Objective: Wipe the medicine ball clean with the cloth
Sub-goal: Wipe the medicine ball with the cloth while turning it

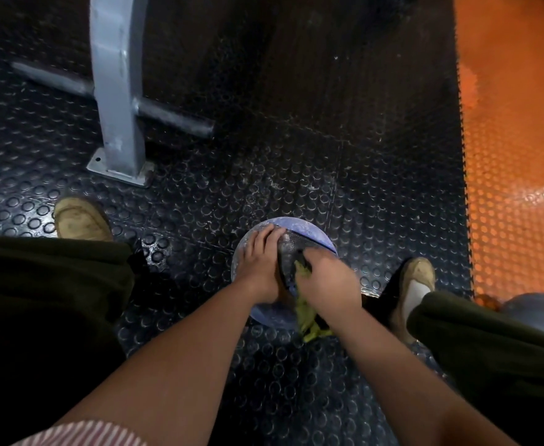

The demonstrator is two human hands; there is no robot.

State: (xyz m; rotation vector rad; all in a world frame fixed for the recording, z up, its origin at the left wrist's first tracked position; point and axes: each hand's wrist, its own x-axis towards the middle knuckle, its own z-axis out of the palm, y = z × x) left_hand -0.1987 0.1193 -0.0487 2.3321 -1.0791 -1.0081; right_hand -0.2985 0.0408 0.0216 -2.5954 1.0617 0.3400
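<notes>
Dark rubber flooring (pixel 296 156) embossed with raised round studs, scuffed and dusty, runs under everything, and it meets a perforated orange mat (pixel 515 156) along a toothed seam on the right. A grey painted steel post (pixel 116 107) stands bolted to the floor at upper left. The medicine ball (pixel 309 235) sits on the floor between the person's tan shoes, directly below both hands. It is a round blue-violet sphere with a pebbled black band across its crown and a chalky grey film on the skin. The left hand (pixel 262 265) lies flat over the ball's upper left, fingers straight and slightly spread, steadying it. The right hand (pixel 327 278) sits just beside it on the near right, fingers curled down over a bunched yellow-green cloth (pixel 306 313) whose loose, soft tail hangs below the wrist. The cloth is pressed onto the black band, so the unwiped far cap lies ahead of the right fingers, away from the body, and the right hand is the one placed to sweep there. A ball has no long axis, so it may roll under the push, which likely makes the left hand's bracing matter. Another dark ball (pixel 540 313) rests at the right edge.
</notes>
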